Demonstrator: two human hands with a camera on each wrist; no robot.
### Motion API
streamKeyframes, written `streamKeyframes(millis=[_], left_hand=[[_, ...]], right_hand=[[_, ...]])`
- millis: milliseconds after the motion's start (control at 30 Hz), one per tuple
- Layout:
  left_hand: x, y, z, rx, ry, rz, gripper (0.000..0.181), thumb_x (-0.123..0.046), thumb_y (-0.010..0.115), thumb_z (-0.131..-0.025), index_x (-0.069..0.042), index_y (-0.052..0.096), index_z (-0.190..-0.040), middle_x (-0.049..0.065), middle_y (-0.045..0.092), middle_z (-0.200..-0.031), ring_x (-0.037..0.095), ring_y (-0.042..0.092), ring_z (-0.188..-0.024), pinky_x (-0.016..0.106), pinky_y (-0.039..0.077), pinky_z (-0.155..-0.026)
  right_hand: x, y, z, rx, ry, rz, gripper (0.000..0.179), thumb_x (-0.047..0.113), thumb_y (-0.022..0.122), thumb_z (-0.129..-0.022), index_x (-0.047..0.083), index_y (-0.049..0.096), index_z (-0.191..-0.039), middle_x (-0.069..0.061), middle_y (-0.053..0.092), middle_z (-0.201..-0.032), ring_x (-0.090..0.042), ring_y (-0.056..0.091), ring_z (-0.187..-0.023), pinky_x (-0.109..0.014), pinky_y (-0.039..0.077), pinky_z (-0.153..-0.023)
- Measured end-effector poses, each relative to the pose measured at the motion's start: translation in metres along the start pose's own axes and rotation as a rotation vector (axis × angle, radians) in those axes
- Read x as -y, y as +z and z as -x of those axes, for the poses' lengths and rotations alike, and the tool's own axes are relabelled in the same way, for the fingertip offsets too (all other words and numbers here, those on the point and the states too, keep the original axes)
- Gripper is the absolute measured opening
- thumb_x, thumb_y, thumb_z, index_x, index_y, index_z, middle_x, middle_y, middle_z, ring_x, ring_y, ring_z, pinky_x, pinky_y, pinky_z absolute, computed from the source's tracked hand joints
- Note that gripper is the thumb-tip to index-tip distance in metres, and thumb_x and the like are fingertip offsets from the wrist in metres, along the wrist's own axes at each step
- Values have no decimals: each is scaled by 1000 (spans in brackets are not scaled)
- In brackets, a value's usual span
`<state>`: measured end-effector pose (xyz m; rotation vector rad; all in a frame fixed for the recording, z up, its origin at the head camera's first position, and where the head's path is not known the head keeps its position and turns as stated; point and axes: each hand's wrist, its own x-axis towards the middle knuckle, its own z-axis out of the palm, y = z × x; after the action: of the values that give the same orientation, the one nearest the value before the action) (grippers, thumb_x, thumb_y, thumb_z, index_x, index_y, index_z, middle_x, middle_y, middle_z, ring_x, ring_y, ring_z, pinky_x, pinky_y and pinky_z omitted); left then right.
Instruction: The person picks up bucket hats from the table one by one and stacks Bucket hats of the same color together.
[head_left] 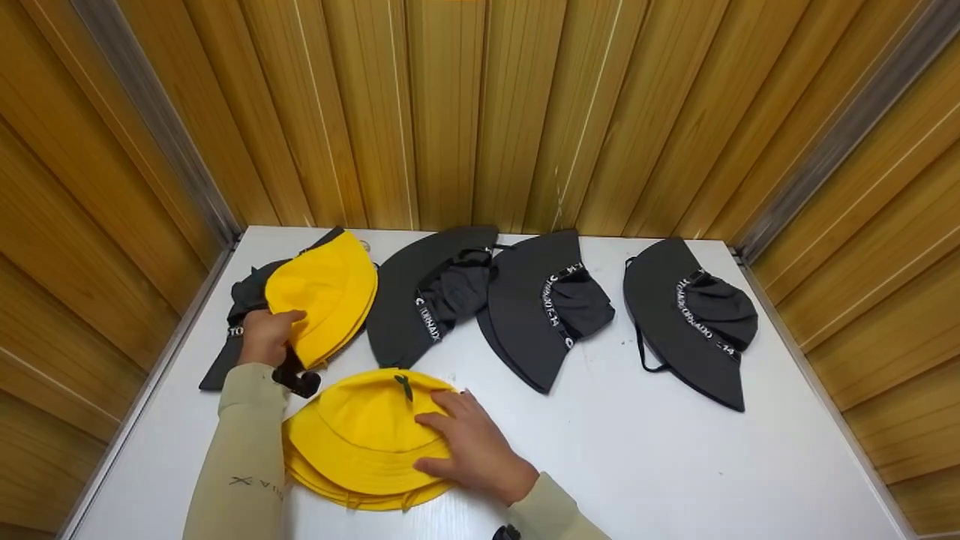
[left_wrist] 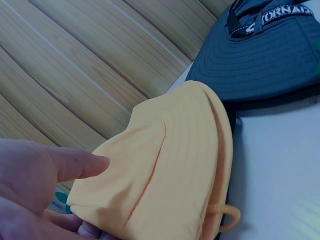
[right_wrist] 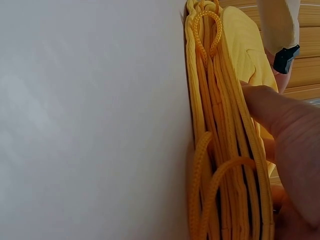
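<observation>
A yellow bucket hat (head_left: 322, 292), folded flat, is in my left hand (head_left: 266, 334) at the back left, over a dark bucket hat (head_left: 251, 296). The left thumb (left_wrist: 82, 165) lies across its crown and the other fingers go underneath, partly hidden. My right hand (head_left: 476, 450) rests with spread fingers on the right side of a stack of yellow bucket hats (head_left: 360, 457) at the front. A small green sprout (head_left: 405, 388) sits on the top hat's crown. Orange cord loops (right_wrist: 220, 185) hang from the stacked brims in the right wrist view.
Along the back of the white table (head_left: 675, 465) lie more dark bucket hats with lettered bands: one in the middle (head_left: 420, 277), an overlapping pair beside it (head_left: 532, 315), and one at the right (head_left: 690, 322). Wood-patterned walls (head_left: 480, 112) enclose the back and sides.
</observation>
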<state>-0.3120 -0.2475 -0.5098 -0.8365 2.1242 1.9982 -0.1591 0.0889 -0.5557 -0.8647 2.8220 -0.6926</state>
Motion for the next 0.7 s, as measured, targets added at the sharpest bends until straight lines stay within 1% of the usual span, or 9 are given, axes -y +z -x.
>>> streamKeyframes(millis=[67, 133, 200, 267, 333, 400, 500, 600, 700], left_hand=[[0, 3, 0, 44, -4, 50, 68, -6, 64, -97, 10, 30, -154, 18, 45, -145, 21, 52, -112, 27, 52, -99], [0, 6, 1, 86, -11, 103, 68, -3, 63, -96, 8, 31, -154, 13, 46, -140, 18, 51, -107, 24, 52, -94], [0, 9, 1, 128, -16, 139, 69, -1, 59, -97, 4, 27, -158, 13, 44, -145, 18, 50, -115, 26, 50, -102], [0, 14, 2, 150, -14, 151, 70, 1, 53, -98, -4, 23, -162, 12, 38, -155, 19, 45, -126, 31, 44, -112], [0, 17, 3, 158, 16, 143, 71, 1, 47, -99, -10, 19, -164, 12, 33, -161, 23, 41, -132, 36, 39, -117], [-2, 21, 5, 148, 70, 112, 70, 1, 40, -100, -14, 19, -165, 13, 30, -164, 25, 39, -135, 39, 38, -117], [-6, 24, 10, 119, 192, 17, 63, -4, 33, -103, -14, 22, -164, 14, 31, -164, 29, 38, -139, 42, 35, -119], [-11, 26, 15, 90, 323, -120, 57, -11, 27, -107, -16, 22, -164, 12, 29, -167, 30, 34, -148, 46, 28, -126], [-18, 31, 18, 71, 447, -265, 54, -15, 26, -110, -19, 24, -164, 11, 31, -167, 32, 34, -150, 50, 27, -126]], right_hand=[[0, 0, 0, -3, 0, -2, 58, 56, 72, -90, 25, 63, -138, -5, 46, -156, -23, 40, -147, -53, 23, -127], [1, 0, 0, -4, -1, -3, 58, 56, 72, -90, 25, 63, -138, -5, 46, -156, -23, 40, -147, -53, 23, -128], [1, -1, 0, -3, -2, -3, 58, 56, 72, -90, 25, 63, -138, -6, 46, -156, -23, 40, -147, -53, 23, -128], [1, 0, -1, -2, -3, -3, 58, 56, 72, -90, 25, 63, -139, -6, 46, -156, -23, 40, -147, -53, 22, -128], [0, 0, -1, 0, -2, -6, 58, 56, 72, -90, 26, 63, -139, -5, 46, -156, -23, 40, -147, -53, 22, -128], [-1, 1, 0, -2, -2, -9, 58, 56, 72, -90, 26, 63, -139, -5, 46, -156, -23, 40, -147, -52, 22, -128], [-1, 1, 0, 0, -1, -14, 58, 57, 72, -90, 26, 63, -139, -5, 46, -156, -23, 39, -147, -52, 22, -128], [-1, 0, 0, 4, 0, -14, 58, 57, 71, -90, 26, 63, -139, -5, 46, -156, -22, 39, -147, -52, 21, -128], [-1, -1, 0, 8, 6, -20, 58, 57, 71, -90, 26, 63, -139, -5, 46, -157, -22, 39, -147, -52, 21, -128]])
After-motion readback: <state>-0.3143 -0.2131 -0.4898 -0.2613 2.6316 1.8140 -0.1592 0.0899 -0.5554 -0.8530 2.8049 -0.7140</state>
